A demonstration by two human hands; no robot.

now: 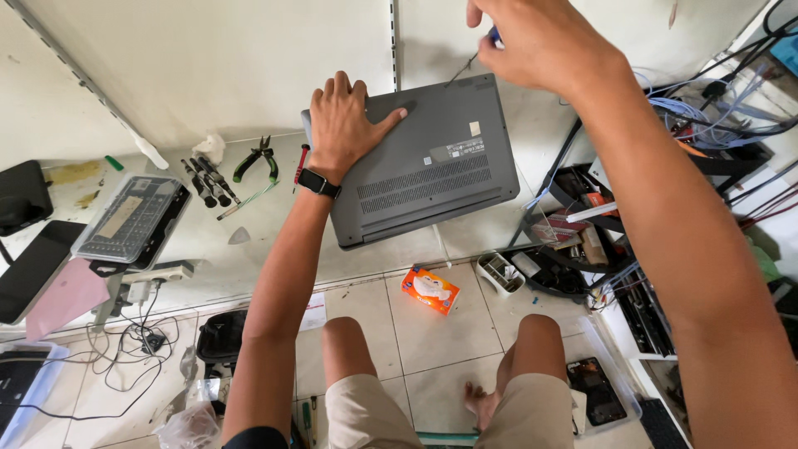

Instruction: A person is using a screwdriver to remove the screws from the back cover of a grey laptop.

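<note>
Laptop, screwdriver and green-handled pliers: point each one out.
laptop (449,158), head view, on the middle of its grey underside.
screwdriver (494,35), head view, on the blue handle showing at the right hand's fingers.
green-handled pliers (258,160), head view, near the pivot.

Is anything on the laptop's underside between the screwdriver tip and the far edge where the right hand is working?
Nothing visible does. The right hand holds the screwdriver over the far edge of the grey laptop; the left hand lies flat on the near-left corner, well aside.

white bench (249,66) | grey laptop (432,166) | pliers (256,160) | bit case (131,218)
</note>
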